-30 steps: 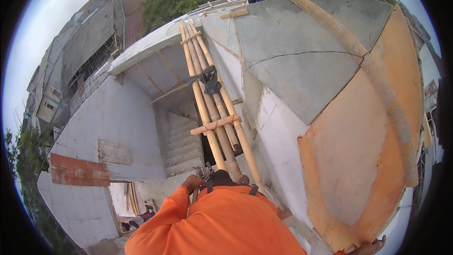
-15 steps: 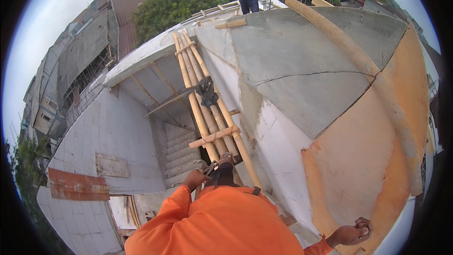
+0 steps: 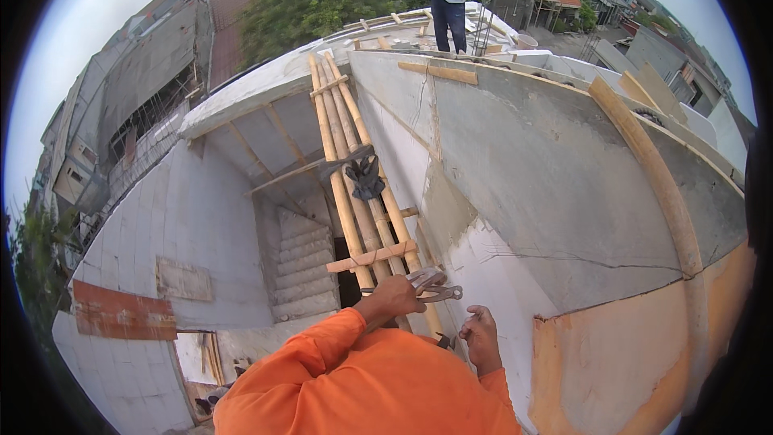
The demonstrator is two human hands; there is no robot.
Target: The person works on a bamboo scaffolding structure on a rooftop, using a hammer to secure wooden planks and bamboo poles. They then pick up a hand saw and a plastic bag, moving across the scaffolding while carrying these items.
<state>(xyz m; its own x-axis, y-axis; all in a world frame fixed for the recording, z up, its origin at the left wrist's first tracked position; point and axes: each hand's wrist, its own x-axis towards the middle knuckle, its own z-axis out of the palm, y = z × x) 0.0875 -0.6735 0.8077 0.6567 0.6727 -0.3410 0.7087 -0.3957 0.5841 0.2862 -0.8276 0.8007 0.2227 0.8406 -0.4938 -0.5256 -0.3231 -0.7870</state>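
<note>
My left hand [image 3: 394,296] is closed round a pair of metal pincers [image 3: 439,283], whose worn metal end points right, toward my other hand. Just right of it, my right hand [image 3: 481,337] is raised with its fingers curled in; whatever they hold, if anything, is too small to make out. Both hands are in front of my orange-sleeved body, over the near end of a bamboo pole walkway [image 3: 345,133]. A wooden crosspiece [image 3: 372,257] lies across the poles just beyond my left hand. Farther along, a black plastic bag [image 3: 366,177] hangs on the poles.
Below the poles on the left, concrete stairs [image 3: 304,274] go down beside a white block wall [image 3: 201,217]. A grey plastered wall [image 3: 547,145] rises on the right, with a long curved board [image 3: 652,185] against it. Another person [image 3: 449,0] stands at the far end.
My left hand has lifted the pincers up and right. My right hand has come in from the far lower right to beside them. The view has turned slightly right.
</note>
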